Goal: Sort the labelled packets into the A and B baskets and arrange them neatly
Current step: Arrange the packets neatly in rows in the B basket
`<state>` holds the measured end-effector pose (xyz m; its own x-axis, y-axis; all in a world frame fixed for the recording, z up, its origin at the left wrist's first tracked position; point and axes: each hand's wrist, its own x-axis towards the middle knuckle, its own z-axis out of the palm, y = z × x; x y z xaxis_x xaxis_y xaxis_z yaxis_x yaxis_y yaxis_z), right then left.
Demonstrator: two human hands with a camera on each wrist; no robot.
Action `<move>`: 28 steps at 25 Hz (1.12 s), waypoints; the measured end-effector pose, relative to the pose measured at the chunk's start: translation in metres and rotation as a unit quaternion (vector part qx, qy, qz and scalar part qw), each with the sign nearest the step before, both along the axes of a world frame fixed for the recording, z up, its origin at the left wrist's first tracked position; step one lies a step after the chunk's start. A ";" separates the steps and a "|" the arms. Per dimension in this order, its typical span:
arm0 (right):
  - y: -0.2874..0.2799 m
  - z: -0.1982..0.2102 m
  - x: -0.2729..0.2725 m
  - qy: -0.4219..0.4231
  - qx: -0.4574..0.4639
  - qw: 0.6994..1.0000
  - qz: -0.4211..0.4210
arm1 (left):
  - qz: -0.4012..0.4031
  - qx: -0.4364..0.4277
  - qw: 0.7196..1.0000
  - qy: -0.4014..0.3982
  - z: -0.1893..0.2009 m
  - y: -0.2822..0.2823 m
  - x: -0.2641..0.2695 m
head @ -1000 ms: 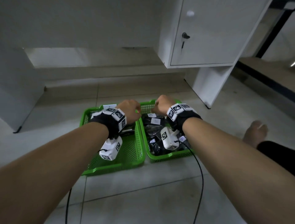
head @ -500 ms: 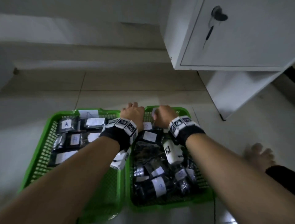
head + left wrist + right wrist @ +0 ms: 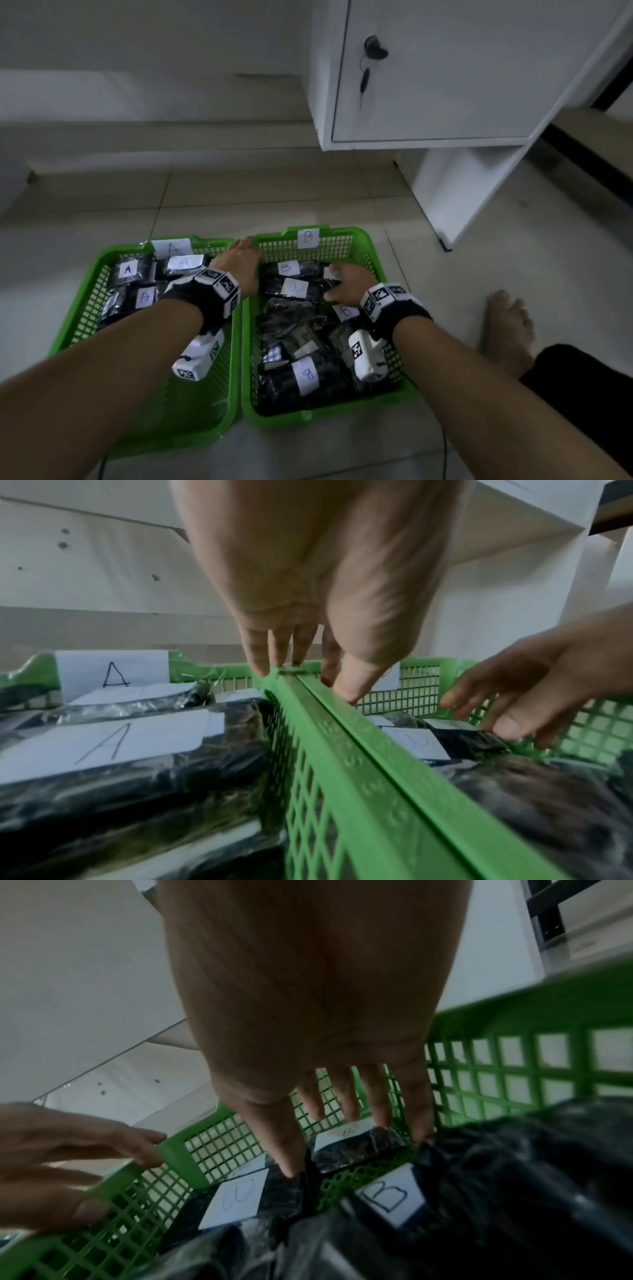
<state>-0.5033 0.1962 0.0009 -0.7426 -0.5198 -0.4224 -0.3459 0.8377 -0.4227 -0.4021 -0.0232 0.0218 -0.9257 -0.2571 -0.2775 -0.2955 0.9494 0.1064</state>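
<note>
two green baskets sit side by side on the floor, a basket [image 3: 85, 301] left of b basket [image 3: 373, 253]. left hand [image 3: 239, 263] rests flat, fingers straight, on the rims where they meet. right hand [image 3: 346, 284] is loose inside b, fingertips [image 3: 291, 1167] touching dark packets [image 3: 294, 287]. four a labels show, about five b ones. most packets lie flat, long axis roughly across the baskets.
</note>
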 end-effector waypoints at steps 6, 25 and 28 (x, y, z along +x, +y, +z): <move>-0.010 -0.013 -0.008 0.058 -0.022 0.998 0.000 | -0.013 -0.003 0.998 0.064 0.010 0.022 -0.019; -0.036 -0.043 -0.023 -0.027 -0.202 0.961 -0.187 | 0.033 -0.001 0.999 -0.006 0.005 0.002 -0.019; -0.037 -0.038 -0.022 0.016 -0.147 0.981 -0.128 | 0.028 -0.007 1.000 -0.011 0.004 0.001 -0.020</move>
